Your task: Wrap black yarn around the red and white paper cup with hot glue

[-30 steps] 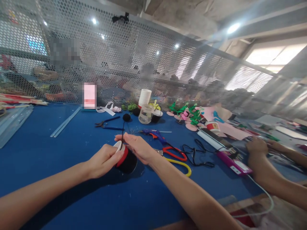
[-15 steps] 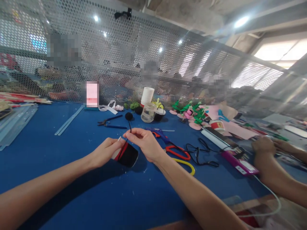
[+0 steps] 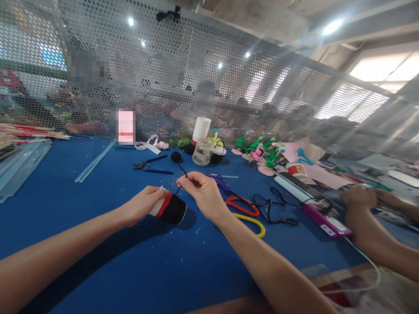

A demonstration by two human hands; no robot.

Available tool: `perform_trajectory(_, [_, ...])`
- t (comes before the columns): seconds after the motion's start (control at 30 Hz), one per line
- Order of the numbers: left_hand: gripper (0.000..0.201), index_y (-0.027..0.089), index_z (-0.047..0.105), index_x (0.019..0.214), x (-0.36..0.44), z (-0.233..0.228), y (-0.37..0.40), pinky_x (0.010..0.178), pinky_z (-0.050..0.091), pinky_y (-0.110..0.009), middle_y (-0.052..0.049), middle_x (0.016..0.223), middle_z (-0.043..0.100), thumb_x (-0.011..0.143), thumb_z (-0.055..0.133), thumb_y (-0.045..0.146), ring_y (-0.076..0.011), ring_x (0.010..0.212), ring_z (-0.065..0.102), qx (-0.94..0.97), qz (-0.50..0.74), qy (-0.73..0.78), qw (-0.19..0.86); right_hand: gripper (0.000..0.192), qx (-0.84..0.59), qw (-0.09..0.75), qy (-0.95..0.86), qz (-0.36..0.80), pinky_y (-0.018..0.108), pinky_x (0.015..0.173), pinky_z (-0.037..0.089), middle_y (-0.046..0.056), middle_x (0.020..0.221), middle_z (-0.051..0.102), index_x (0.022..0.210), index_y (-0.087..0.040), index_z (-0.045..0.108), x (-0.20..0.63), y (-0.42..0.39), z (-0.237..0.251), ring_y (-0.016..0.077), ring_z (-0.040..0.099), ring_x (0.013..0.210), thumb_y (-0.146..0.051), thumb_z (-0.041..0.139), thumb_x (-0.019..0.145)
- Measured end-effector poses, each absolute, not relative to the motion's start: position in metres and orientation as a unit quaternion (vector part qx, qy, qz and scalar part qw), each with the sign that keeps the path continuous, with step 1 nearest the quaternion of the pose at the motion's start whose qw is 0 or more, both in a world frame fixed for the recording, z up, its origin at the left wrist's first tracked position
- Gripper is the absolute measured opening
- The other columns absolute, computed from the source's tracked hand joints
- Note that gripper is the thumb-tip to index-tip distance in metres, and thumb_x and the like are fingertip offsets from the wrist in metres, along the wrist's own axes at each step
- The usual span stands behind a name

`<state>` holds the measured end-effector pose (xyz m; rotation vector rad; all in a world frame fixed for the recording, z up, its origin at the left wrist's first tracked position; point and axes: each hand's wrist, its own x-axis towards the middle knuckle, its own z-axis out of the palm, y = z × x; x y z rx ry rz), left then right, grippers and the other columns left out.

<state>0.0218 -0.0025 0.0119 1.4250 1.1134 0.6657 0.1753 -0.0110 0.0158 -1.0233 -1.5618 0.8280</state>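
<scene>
My left hand [image 3: 144,206] grips a paper cup [image 3: 170,208] lying on its side on the blue table [image 3: 98,244]; the cup is wrapped in black with a red band and a white rim. My right hand [image 3: 204,194] pinches a thin black stem [image 3: 181,168] that ends in a black pompom [image 3: 176,156]. The stem's lower end meets the cup between my two hands.
Red and yellow scissors [image 3: 244,209], a blue glue gun [image 3: 218,181], pliers [image 3: 150,165], a black cord [image 3: 273,209], a clear jar [image 3: 202,152] and white cups [image 3: 201,129] lie beyond. Another person's hands [image 3: 360,198] work at right by a pink device [image 3: 322,220]. A perforated screen [image 3: 163,78] backs the table.
My right hand lifted off the cup and drew right, tilting the black stem with its pompom from upright to leaning left. My left hand turned the cup a little; the red band now faces me.
</scene>
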Motion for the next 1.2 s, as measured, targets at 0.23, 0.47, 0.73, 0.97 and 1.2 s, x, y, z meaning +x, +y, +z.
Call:
perform_trajectory(0.23, [0.030, 0.015, 0.044, 0.054, 0.023, 0.019, -0.008, 0.042, 0.022, -0.019, 0.006, 0.045, 0.038, 0.068, 0.043, 0.042, -0.0063, 0.043, 0.030, 0.639, 0.269, 0.444, 0.568, 0.021, -0.467, 0.513, -0.641, 0.329, 0.021, 0.053, 0.038, -0.002, 0.057, 0.051, 0.062, -0.016, 0.055, 0.176, -0.007, 0.015, 0.0085, 0.044, 0.051, -0.035, 0.051, 0.071])
perform_trajectory(0.47, [0.032, 0.014, 0.046, 0.059, 0.022, 0.020, -0.011, 0.043, 0.024, -0.019, 0.005, 0.049, 0.038, 0.069, 0.041, 0.044, -0.0068, 0.044, 0.030, 0.674, 0.254, 0.425, 0.548, 0.021, -0.453, 0.516, -0.646, 0.334, 0.022, 0.059, 0.040, 0.000, 0.061, 0.058, 0.060, -0.016, 0.054, 0.176, -0.003, 0.010, 0.0103, 0.051, 0.059, -0.033, 0.051, 0.071])
perform_trajectory(0.73, [0.034, 0.014, 0.046, 0.058, 0.018, 0.016, -0.012, 0.044, 0.024, -0.019, 0.005, 0.050, 0.037, 0.070, 0.038, 0.044, -0.0070, 0.046, 0.029, 0.694, 0.254, 0.427, 0.521, 0.021, -0.467, 0.496, -0.648, 0.340, 0.024, 0.061, 0.040, 0.001, 0.063, 0.059, 0.062, -0.016, 0.054, 0.176, -0.003, 0.007, 0.0113, 0.052, 0.060, -0.034, 0.051, 0.071])
perform_trajectory(0.97, [0.033, 0.015, 0.044, 0.055, 0.019, 0.017, -0.014, 0.044, 0.024, -0.020, 0.004, 0.050, 0.036, 0.070, 0.037, 0.043, -0.0076, 0.047, 0.028, 0.707, 0.255, 0.425, 0.504, 0.020, -0.478, 0.467, -0.666, 0.332, 0.022, 0.055, 0.036, -0.001, 0.057, 0.052, 0.061, -0.015, 0.054, 0.175, -0.005, 0.006, 0.0096, 0.045, 0.054, -0.033, 0.051, 0.071])
perform_trajectory(1.2, [0.034, 0.015, 0.038, 0.052, 0.017, 0.014, -0.013, 0.045, 0.023, -0.020, 0.005, 0.050, 0.032, 0.071, 0.037, 0.043, -0.0071, 0.048, 0.025, 0.720, 0.270, 0.399, 0.499, 0.020, -0.482, 0.458, -0.669, 0.332, 0.019, 0.048, 0.031, -0.003, 0.054, 0.045, 0.060, -0.014, 0.051, 0.173, -0.007, 0.008, 0.0073, 0.038, 0.049, -0.032, 0.050, 0.071])
